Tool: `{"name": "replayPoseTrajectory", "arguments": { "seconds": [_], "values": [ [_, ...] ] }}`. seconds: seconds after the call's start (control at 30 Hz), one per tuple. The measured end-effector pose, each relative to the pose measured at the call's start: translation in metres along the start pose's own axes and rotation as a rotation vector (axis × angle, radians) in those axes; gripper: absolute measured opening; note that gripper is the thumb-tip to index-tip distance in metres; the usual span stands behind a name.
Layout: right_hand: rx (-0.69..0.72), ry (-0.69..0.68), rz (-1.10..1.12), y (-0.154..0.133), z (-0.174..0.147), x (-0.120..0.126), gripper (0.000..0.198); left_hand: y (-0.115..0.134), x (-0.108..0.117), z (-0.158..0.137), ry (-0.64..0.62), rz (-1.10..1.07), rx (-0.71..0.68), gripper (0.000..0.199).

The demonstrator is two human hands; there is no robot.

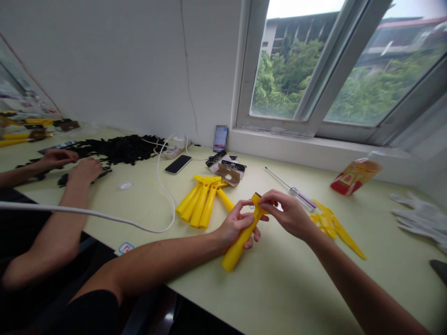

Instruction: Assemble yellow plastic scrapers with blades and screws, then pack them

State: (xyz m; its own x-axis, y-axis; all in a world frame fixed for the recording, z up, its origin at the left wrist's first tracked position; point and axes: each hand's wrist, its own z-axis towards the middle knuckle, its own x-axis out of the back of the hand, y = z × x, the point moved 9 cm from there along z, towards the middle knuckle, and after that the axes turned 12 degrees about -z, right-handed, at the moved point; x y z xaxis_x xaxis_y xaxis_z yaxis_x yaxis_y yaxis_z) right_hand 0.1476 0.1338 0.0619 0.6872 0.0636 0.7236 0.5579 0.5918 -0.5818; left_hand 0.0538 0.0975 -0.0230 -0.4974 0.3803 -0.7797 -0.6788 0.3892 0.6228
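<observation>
My left hand [240, 223] is wrapped round the handle of a yellow plastic scraper [234, 253], held tilted above the table with its head up. A dark strip shows along the top of that head. With thumb and fingers pinched together, my right hand [284, 209] grips the scraper's head; any small part between the fingertips is hidden. Several more yellow scrapers [200, 204] lie fanned out to the left. Right of my right hand are loose flat yellow plastic pieces [331, 223] and a screwdriver [302, 197] with a clear handle.
Small black boxes [235, 167], one opened, lie behind the scrapers, near a propped phone [220, 138]. A second phone [178, 164] and a white cable [164, 186] are leftward. A co-worker's hands [85, 170] touch black pieces [122, 149]. Rightward are a red-yellow pouch [354, 176] and white gloves [417, 216].
</observation>
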Motion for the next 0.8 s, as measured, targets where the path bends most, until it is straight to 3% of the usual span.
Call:
{"name": "replayPoseTrajectory", "arguments": {
  "seconds": [0.23, 0.37, 0.47, 0.63, 0.8],
  "values": [
    [-0.021, -0.003, 0.011, 0.006, -0.001, -0.005, 0.009, 0.003, -0.002, -0.001, 0.027, 0.001, 0.012, 0.038],
    [-0.04, 0.083, -0.039, 0.009, -0.002, 0.001, 0.007, 0.002, -0.004, -0.002, 0.016, -0.003, 0.034, 0.036],
    [-0.068, 0.109, -0.036, 0.016, -0.001, 0.004, 0.022, 0.001, -0.004, -0.003, 0.002, 0.002, 0.055, 0.035],
    [-0.105, -0.13, 0.367, 0.027, -0.002, -0.021, 0.028, -0.004, -0.002, -0.005, 0.007, 0.027, 0.092, 0.032],
    [-0.17, -0.169, 0.529, 0.027, -0.005, -0.03, 0.032, -0.006, -0.002, -0.007, 0.05, 0.017, 0.117, 0.032]
  ]
}}
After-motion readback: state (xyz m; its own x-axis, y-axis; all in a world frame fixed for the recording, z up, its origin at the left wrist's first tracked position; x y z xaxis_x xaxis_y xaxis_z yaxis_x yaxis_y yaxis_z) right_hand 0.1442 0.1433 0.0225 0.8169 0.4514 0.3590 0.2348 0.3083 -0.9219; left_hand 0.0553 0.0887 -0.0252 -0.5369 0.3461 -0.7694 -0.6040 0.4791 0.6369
